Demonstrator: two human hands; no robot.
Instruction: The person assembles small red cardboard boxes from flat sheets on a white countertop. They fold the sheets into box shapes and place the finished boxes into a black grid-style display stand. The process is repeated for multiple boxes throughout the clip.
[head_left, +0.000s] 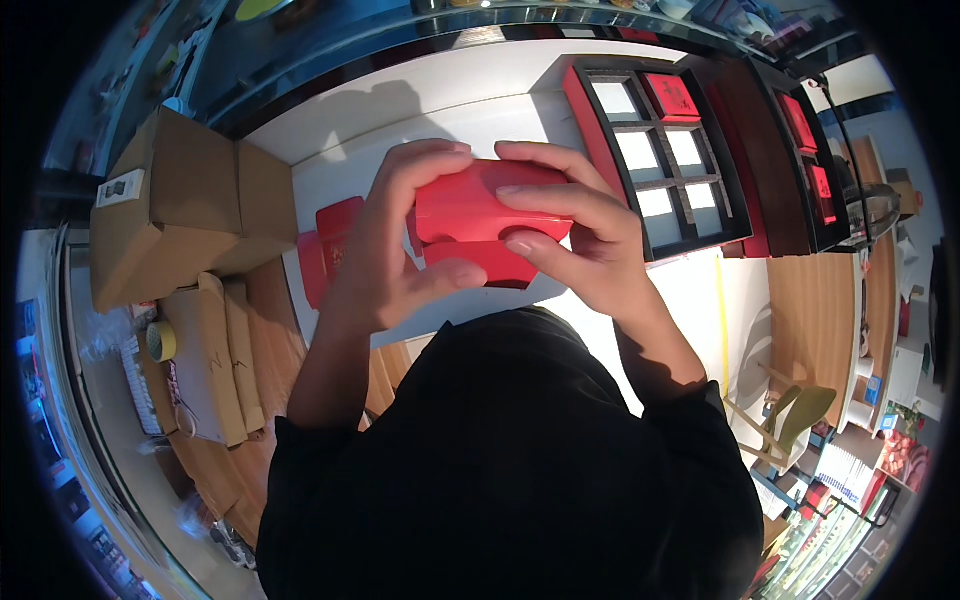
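Observation:
Between my two hands is a red cardboard box (490,205), raised over the white tabletop, with what looks like a flap bent down on its near side. My left hand (400,235) curves round its left end, fingers on the far edge and thumb near the flap. On the right end, my right hand (590,220) has its fingers laid over the top and its thumb on the near edge. The box's underside is hidden. Left of my left wrist lie more red box pieces (335,235), partly covered by that hand.
A divided black-and-red gift box (660,180), with a small red box in one far compartment, lies to the right. Beyond it is another dark gift box (800,160) holding red boxes. At left stand a brown carton (195,200), folded cardboard (205,370) and a yellow tape roll (161,341).

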